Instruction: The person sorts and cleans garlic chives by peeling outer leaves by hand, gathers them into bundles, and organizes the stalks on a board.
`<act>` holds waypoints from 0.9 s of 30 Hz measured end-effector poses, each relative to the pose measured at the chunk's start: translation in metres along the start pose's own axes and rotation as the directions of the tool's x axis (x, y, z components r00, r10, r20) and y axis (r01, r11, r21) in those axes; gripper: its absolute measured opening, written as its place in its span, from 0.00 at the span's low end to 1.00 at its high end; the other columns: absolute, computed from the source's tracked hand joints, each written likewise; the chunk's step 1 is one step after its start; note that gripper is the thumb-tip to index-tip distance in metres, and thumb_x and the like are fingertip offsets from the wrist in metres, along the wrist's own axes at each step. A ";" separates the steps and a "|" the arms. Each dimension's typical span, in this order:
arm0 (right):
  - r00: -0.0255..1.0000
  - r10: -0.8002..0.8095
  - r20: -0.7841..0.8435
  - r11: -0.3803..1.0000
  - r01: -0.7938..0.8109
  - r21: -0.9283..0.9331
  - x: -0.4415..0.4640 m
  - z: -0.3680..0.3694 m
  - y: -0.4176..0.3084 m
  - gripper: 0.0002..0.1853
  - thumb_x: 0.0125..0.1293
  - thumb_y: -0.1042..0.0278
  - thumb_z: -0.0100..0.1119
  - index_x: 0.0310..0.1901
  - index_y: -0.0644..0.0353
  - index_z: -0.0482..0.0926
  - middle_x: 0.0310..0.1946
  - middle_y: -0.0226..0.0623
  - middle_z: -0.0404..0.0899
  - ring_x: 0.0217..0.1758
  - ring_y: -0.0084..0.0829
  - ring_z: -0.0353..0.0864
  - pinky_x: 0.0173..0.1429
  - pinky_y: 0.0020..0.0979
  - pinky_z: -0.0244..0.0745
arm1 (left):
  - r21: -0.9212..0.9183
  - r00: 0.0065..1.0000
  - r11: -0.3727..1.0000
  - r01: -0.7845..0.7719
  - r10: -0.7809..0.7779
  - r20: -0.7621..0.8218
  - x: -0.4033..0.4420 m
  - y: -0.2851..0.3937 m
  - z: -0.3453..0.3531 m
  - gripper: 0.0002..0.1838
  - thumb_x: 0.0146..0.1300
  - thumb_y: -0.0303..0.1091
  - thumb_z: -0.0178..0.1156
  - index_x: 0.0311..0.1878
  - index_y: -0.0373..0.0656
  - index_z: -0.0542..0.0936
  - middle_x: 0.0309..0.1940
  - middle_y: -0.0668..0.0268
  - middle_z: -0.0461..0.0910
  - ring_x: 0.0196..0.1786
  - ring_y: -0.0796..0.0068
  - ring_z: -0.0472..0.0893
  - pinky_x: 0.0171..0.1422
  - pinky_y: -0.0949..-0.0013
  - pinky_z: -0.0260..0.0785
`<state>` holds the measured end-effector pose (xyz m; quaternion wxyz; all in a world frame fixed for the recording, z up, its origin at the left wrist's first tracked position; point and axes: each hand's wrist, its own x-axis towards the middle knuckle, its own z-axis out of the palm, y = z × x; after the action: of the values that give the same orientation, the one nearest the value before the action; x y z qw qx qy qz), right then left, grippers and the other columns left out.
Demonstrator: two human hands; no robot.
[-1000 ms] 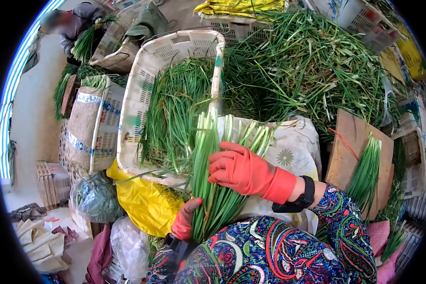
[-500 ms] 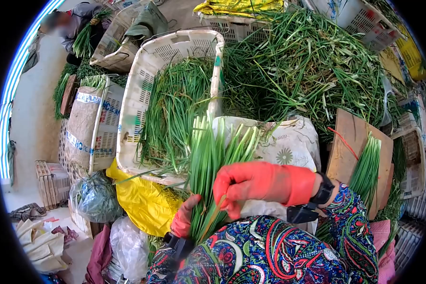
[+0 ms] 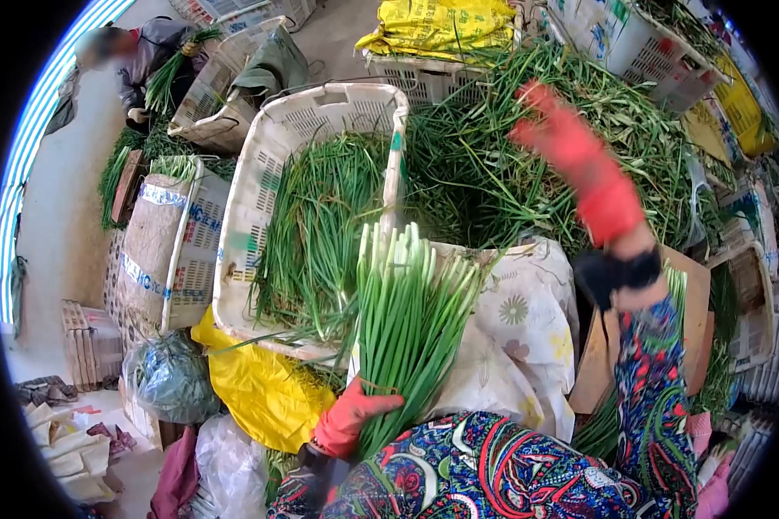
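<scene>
left red-gloved hand (image 3: pixel 353 418), fingers closed around a green leafy bunch (image 3: pixel 415 316), white ends past them, blurry right hand (image 3: pixel 571 156), fingers apart, leaf pile (image 3: pixel 636 134) behind them, yellow sack (image 3: pixel 446 28) farther back, writing too fuzzy

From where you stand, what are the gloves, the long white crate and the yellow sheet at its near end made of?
Gloves: probably rubber, matte red, close-fitting with no weave visible.
Crate: likely hard plastic, dull off-white; its slots look moulded into the walls.
Yellow sheet: perhaps thin plastic, glossy; sharp crumples catch the light, though coated cloth is possible.
</scene>
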<state>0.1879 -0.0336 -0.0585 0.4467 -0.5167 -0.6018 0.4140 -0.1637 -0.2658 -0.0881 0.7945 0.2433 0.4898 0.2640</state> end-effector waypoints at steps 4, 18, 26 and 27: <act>0.842 -0.391 0.372 0.771 0.520 -0.367 -0.090 0.106 -0.007 0.26 0.52 0.45 0.57 0.52 0.46 0.74 0.64 0.39 0.57 0.68 0.45 0.51 0.68 0.41 0.48 | 0.042 0.998 0.997 0.057 -0.056 -0.025 0.002 -0.001 0.004 0.30 0.47 0.15 0.61 0.56 0.39 0.67 0.47 0.64 0.75 0.49 0.72 0.75 0.55 0.69 0.66; 0.912 -0.348 -0.217 0.935 0.323 -0.144 -0.021 0.050 0.019 0.09 0.55 0.78 0.49 0.37 0.62 0.76 0.34 0.38 0.77 0.34 0.34 0.78 0.43 0.29 0.73 | 0.064 0.998 0.997 -0.040 0.036 0.057 -0.002 0.001 0.012 0.29 0.46 0.13 0.60 0.55 0.39 0.68 0.46 0.65 0.76 0.49 0.74 0.74 0.55 0.71 0.65; 0.783 -0.476 0.400 0.635 0.621 -0.460 -0.074 0.062 -0.041 0.29 0.55 0.61 0.56 0.59 0.58 0.65 0.55 0.39 0.69 0.58 0.41 0.67 0.62 0.35 0.60 | -0.014 0.998 0.999 0.033 -0.034 -0.051 -0.004 0.000 0.010 0.28 0.42 0.18 0.62 0.52 0.40 0.70 0.39 0.66 0.77 0.40 0.74 0.76 0.45 0.71 0.68; 0.725 -0.489 0.485 0.589 0.684 -0.429 -0.088 0.085 -0.044 0.27 0.55 0.59 0.55 0.57 0.57 0.67 0.56 0.41 0.67 0.58 0.42 0.66 0.62 0.36 0.60 | 0.046 0.993 0.996 0.070 -0.066 -0.094 -0.006 0.004 0.015 0.26 0.43 0.21 0.60 0.50 0.39 0.71 0.35 0.65 0.78 0.33 0.73 0.77 0.37 0.72 0.70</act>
<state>0.1004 -0.1299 -0.0475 0.2762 -0.3223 -0.8985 0.1122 -0.1535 -0.2687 -0.0752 0.7733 0.2334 0.5404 0.2356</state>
